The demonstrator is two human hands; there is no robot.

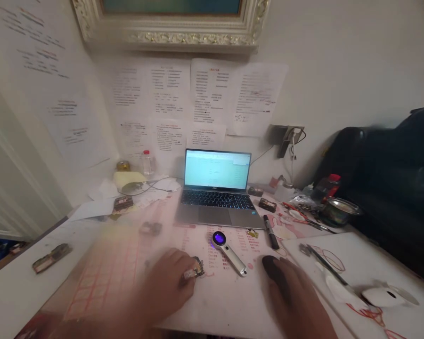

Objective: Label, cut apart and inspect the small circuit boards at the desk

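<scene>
My left hand (171, 280) is at the lower middle of the desk, its fingers closed on a small circuit board (197, 267) whose far end sticks out past the fingertips. My right hand (298, 292) lies over a black computer mouse (277, 273), gripping it on the desk. Between the two hands lies a white handheld magnifier (235, 260) with a purple-lit round lens. Beyond it stands an open laptop (217, 214) with its screen on. Both hands are somewhat blurred.
Other small boards lie on the desk, one at the left (52, 258) and one right of the laptop (267, 204). A black marker (271, 232) lies near the mouse. A white board (325, 254), a metal bowl (341, 211) and red-handled tools (300, 214) occupy the right side.
</scene>
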